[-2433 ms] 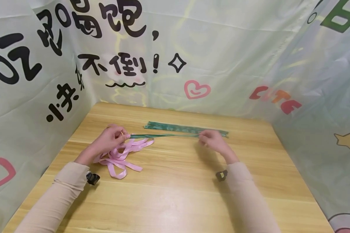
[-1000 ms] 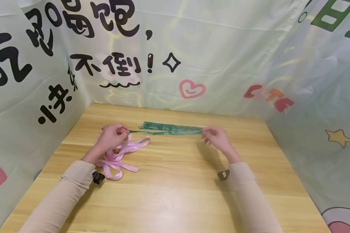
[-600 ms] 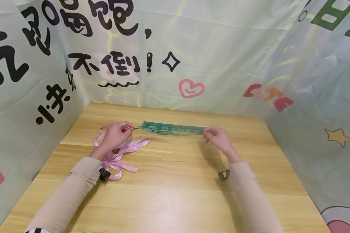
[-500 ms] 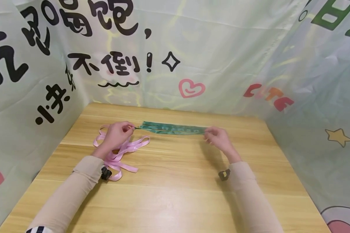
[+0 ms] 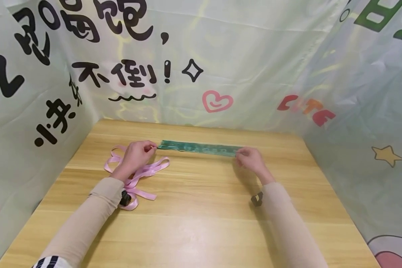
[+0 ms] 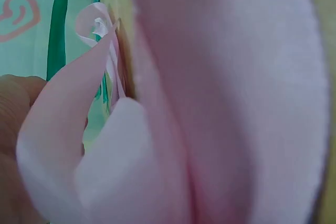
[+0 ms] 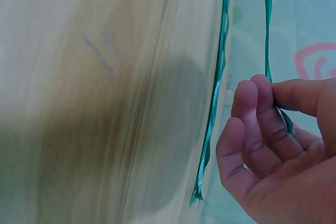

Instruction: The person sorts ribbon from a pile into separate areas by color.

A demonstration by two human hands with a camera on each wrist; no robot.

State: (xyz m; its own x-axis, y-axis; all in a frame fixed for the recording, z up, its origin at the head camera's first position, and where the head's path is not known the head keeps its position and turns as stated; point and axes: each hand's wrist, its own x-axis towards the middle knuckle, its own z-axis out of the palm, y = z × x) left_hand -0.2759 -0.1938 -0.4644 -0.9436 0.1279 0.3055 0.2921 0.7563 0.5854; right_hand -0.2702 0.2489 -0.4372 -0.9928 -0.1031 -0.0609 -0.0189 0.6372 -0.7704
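Ribbon (image 7: 267, 30), green, pinched at each end

We count two lengths of green in the right wrist view: the held one, raised off the table (image 5: 201, 227), and a lying green ribbon (image 7: 214, 95) on the wood, its near end ragged. We cannot tell whether that second one is a single strip or several layers. In the head view the two overlap toward the back of the table, so their edges are hard for us to part. We see one loose heap of pink ribbon (image 5: 144, 172), looped and crossing itself; how many pieces make it up we cannot say.

There are two hands, one at either end of the held length. The left hand (image 5: 136, 155) has its fingertips drawn together on the left end, above and beside the pink heap. Its own wrist view is mostly filled by pink loops that hide the fingers, and we cannot tell whether they touch the hand. The right hand (image 5: 250, 159) pinches the other end between thumb and fingertip, a short tail slipping past the grip toward the palm, while the remaining fingers bend loosely and are not spread.

We also count two beige sleeves (image 5: 289, 227), two black wrist devices (image 5: 257, 199), and, on the printed cloth (image 5: 248, 56) behind, one whole pink heart (image 5: 217, 101) and one yellow star (image 5: 387, 155).
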